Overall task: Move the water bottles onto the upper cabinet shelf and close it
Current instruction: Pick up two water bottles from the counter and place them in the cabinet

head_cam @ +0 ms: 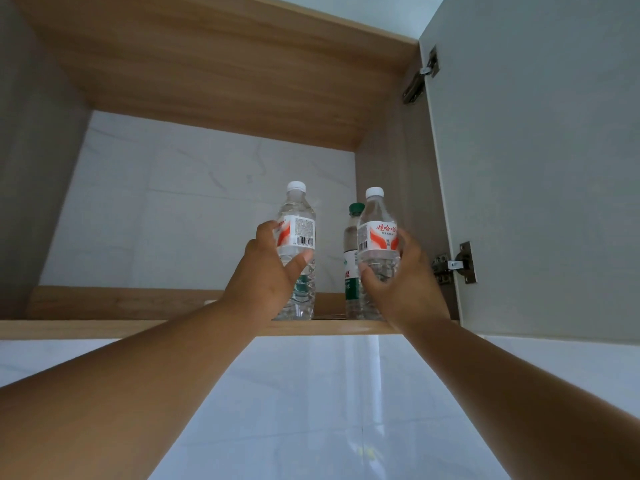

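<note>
Two clear water bottles with white caps and red-and-white labels stand upright near the front of the wooden cabinet shelf (104,329). My left hand (266,275) wraps around the lower half of the left bottle (298,233). My right hand (401,278) grips the right bottle (377,237) around its middle. Behind the right bottle stands a third bottle (351,244) with a green cap and green label, partly hidden. Both bottle bases seem to rest on the shelf, though my hands cover part of them.
The cabinet door (536,168) hangs open on the right, with two metal hinges (453,265) on its inner edge. The cabinet has a wooden top panel (225,74) and a white marbled back wall (173,202). White glossy tiles (311,410) lie below the shelf.
</note>
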